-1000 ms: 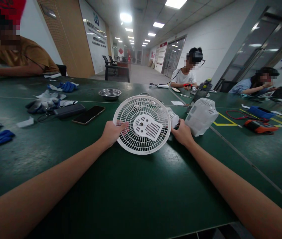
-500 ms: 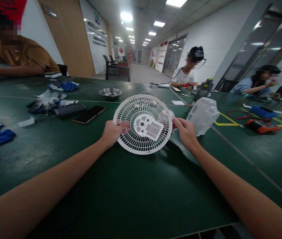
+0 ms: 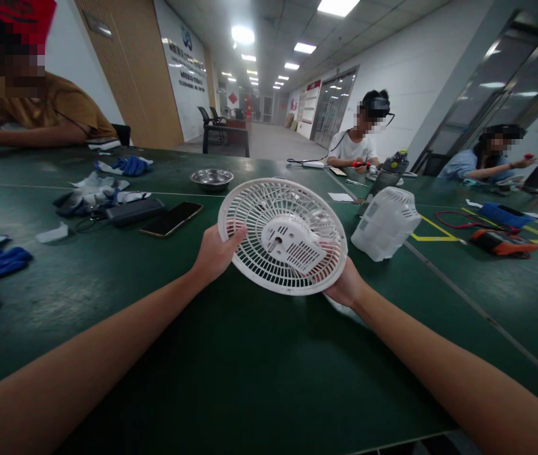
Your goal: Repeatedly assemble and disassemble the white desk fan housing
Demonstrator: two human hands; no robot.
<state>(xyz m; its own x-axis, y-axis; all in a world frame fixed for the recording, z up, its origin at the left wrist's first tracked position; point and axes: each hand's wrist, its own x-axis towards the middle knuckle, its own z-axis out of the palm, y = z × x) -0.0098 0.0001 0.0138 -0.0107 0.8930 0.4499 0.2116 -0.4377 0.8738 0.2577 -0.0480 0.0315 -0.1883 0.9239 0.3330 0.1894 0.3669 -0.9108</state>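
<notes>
The white fan grille (image 3: 292,243) is held tilted over the middle of the green desk (image 3: 250,366); the left hand's (image 3: 216,253) grip is clasped on its left rim, thumb across the near face; the right hand (image 3: 347,283) is behind its right side, fingers partly showing through the slots, and I cannot tell whether that grip is closed; just right stands a whitish translucent container (image 3: 385,224), a dark bottle (image 3: 389,170) beyond it; on the left lies a phone (image 3: 172,219), with a metal bowl (image 3: 212,179) farther off.
</notes>
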